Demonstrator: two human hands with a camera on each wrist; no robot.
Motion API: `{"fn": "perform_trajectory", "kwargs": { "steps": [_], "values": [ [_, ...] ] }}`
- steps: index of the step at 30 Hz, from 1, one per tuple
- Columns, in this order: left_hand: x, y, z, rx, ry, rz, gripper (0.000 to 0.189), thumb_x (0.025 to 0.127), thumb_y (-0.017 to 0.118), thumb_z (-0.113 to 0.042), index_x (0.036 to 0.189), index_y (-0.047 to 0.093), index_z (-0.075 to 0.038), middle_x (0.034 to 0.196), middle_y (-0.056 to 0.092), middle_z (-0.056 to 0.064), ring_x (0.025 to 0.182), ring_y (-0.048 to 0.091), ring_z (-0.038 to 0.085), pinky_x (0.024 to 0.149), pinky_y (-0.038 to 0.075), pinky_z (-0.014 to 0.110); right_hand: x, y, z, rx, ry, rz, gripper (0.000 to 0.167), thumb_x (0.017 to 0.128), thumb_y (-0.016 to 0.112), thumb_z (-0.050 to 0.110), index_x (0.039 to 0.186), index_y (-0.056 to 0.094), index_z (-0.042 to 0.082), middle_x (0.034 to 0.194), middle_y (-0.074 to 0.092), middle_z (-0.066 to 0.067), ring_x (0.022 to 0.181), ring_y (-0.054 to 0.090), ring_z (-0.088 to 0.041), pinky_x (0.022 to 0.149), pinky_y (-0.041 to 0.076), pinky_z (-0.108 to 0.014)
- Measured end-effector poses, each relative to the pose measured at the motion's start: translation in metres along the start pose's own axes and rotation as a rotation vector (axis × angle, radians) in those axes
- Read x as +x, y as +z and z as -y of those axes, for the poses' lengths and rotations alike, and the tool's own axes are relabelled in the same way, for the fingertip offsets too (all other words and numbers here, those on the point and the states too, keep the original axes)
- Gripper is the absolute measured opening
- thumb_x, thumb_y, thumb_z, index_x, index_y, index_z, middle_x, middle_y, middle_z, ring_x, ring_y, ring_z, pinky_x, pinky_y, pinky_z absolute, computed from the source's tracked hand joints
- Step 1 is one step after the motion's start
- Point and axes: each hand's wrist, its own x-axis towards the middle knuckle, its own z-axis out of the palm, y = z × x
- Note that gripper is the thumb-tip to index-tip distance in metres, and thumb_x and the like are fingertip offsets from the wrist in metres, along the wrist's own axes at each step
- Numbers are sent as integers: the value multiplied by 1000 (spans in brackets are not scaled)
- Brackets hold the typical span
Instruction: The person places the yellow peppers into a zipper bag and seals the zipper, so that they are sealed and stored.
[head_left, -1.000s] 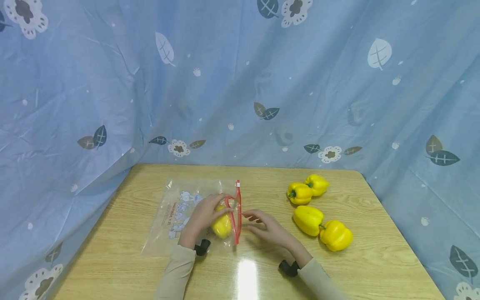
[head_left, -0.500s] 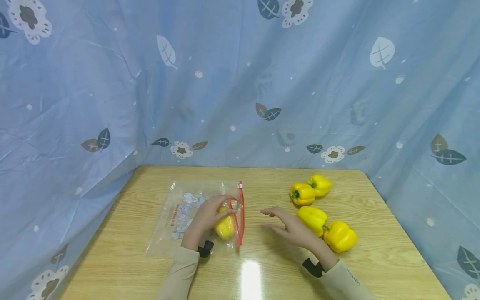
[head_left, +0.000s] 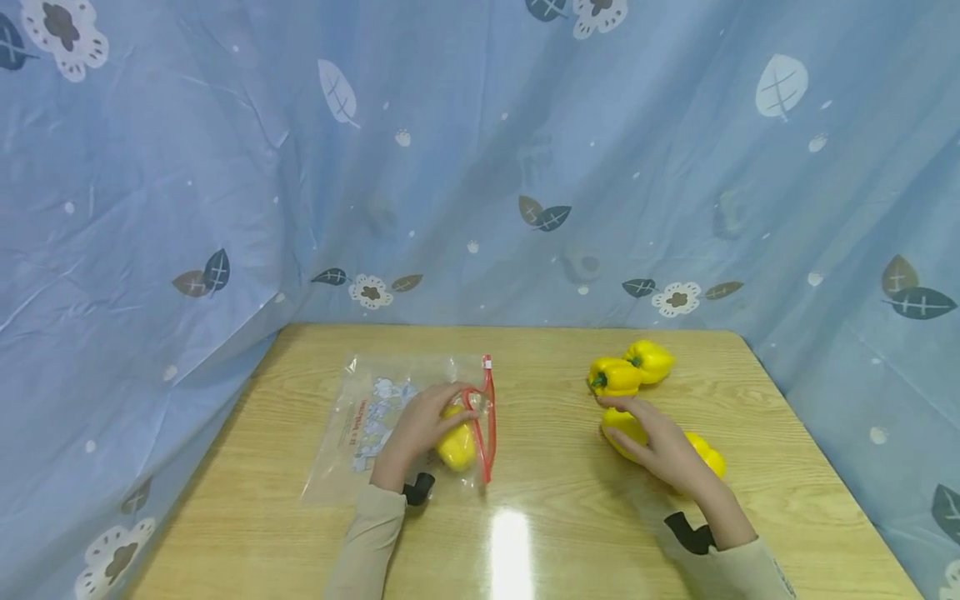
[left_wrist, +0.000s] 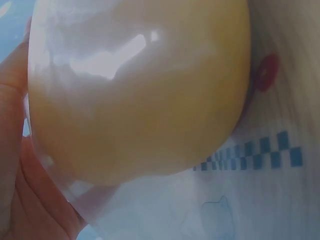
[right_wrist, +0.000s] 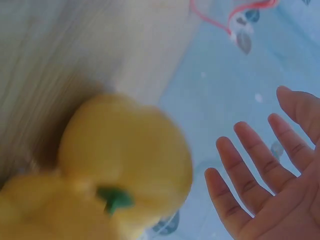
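A clear zip bag (head_left: 330,467) with red zip edges lies flat on the left of the table, its mouth facing right. Inside, near that mouth, sits a yellow bell pepper (head_left: 456,450), which fills the left wrist view through the plastic. My left hand (head_left: 420,423) grips the bag at its mouth, thumb on the red edge. My right hand (head_left: 663,446) hovers over a second yellow bell pepper (head_left: 622,425), fingers spread and holding nothing. In the right wrist view this bell pepper (right_wrist: 125,150), green stem showing, stands apart from the fingertips (right_wrist: 215,177).
Another yellow bell pepper (head_left: 708,457) is partly hidden behind the right hand. Two more lie further back, the nearer bell pepper (head_left: 615,377) touching the far bell pepper (head_left: 651,361). A blue patterned curtain (head_left: 480,167) hangs behind the wooden table (head_left: 540,500).
My right hand has moved away from the bag's mouth, rightward to the loose bell peppers. The left hand keeps its hold on the bag.
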Motion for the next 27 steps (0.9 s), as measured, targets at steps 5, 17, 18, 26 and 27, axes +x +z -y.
{"fn": "perform_trajectory", "kwargs": {
  "steps": [5, 17, 18, 26, 27],
  "values": [
    [0, -3, -1, -13, -23, 5, 45, 83, 66, -41, 124, 58, -23, 123, 60, -1, 113, 56, 25, 96, 43, 46, -6, -11, -9, -45, 3, -27, 41, 90, 62, 20, 129, 52, 14, 124, 57, -2, 111, 54, -21, 87, 47, -44],
    [0, -1, 3, -17, -20, 28, 46, 82, 66, -42, 124, 58, -24, 123, 61, -4, 114, 56, 22, 98, 43, 42, -6, -32, -13, -11, 1, -8, 45, 88, 64, 20, 131, 50, 17, 127, 54, -1, 115, 50, -22, 90, 43, -38],
    [1, -1, 3, -19, -17, 33, 47, 83, 66, -42, 125, 58, -23, 123, 61, -4, 114, 56, 22, 98, 42, 41, -8, -35, -14, -3, 17, 6, 46, 89, 63, 21, 132, 49, 17, 129, 53, -2, 116, 49, -23, 91, 43, -40],
    [3, 0, 4, -26, -7, 18, 45, 83, 67, -38, 124, 58, -23, 124, 60, -4, 114, 56, 23, 98, 43, 43, -20, -57, -30, 33, 87, 135, 48, 90, 62, 25, 134, 46, 17, 133, 50, -1, 121, 42, -9, 93, 44, -35],
    [3, 0, 4, -30, -11, 20, 46, 83, 68, -38, 125, 58, -23, 124, 60, -4, 114, 56, 23, 99, 42, 43, -22, -59, -32, 34, 81, 151, 48, 90, 62, 25, 134, 46, 16, 133, 50, -1, 121, 42, -6, 92, 44, -31]
  ]
}}
